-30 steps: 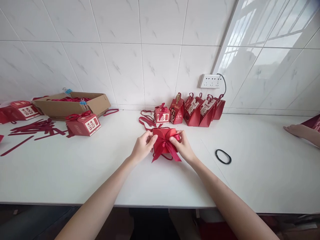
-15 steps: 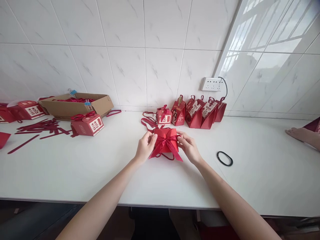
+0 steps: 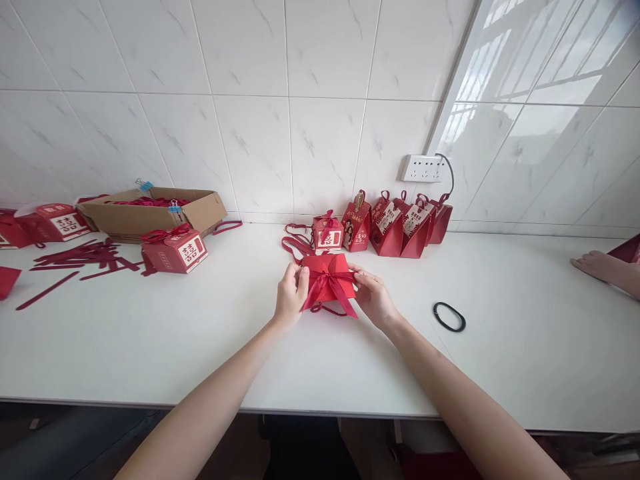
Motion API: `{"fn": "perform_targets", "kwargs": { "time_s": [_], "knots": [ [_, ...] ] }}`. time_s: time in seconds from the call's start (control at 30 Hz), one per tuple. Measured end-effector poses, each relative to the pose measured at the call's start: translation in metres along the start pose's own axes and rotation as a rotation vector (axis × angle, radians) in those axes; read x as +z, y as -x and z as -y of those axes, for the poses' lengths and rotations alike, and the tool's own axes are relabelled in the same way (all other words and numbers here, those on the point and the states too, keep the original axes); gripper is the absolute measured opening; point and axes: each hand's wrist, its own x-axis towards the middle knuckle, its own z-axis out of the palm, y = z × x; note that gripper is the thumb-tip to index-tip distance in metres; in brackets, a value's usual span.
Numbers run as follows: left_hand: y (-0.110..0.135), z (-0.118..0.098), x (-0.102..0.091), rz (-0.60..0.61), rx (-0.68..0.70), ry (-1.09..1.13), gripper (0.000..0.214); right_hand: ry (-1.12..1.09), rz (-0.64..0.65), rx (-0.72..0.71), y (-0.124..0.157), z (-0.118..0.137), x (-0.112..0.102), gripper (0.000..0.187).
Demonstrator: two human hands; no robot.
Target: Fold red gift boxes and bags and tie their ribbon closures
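A small red gift box (image 3: 327,275) with a red ribbon bow (image 3: 330,288) on its front stands on the white counter (image 3: 250,333) in the middle. My left hand (image 3: 291,295) grips its left side with the fingers wrapped round the edge. On the box's right side, my right hand (image 3: 373,295) holds it with the fingers curled against the top corner. The bow's tails hang down toward me.
A row of finished red gift boxes (image 3: 395,223) stands by the wall under a socket (image 3: 423,168). Loose red ribbon (image 3: 295,243) lies behind the box. A cardboard box (image 3: 153,210), boxes (image 3: 175,250) and strips (image 3: 80,257) lie left. A black band (image 3: 449,316) lies right; another person's hand (image 3: 603,267) rests at the far right.
Both hands have let go of the bow's loops and moved onto the box's sides. The box has shifted slightly farther from me.
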Motion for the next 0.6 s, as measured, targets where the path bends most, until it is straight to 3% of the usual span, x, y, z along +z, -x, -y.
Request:
{"fn": "perform_targets", "kwargs": {
  "time_s": [0.13,0.33,0.5,0.6],
  "knots": [
    [-0.001,0.003,0.001,0.019,0.006,0.034,0.031,0.059,-0.011,-0.031,0.001,0.003,-0.003,0.035],
    [-0.002,0.003,0.000,0.032,0.005,0.118,0.033,0.003,0.200,0.005,0.007,0.023,-0.016,0.040],
    [0.000,-0.001,0.000,0.060,-0.033,0.166,0.033,0.185,0.020,0.070,0.008,0.015,-0.006,0.047],
    [0.001,-0.003,-0.001,0.112,-0.074,0.202,0.033,0.313,0.018,0.034,0.008,0.009,0.003,0.046]
  ]
}}
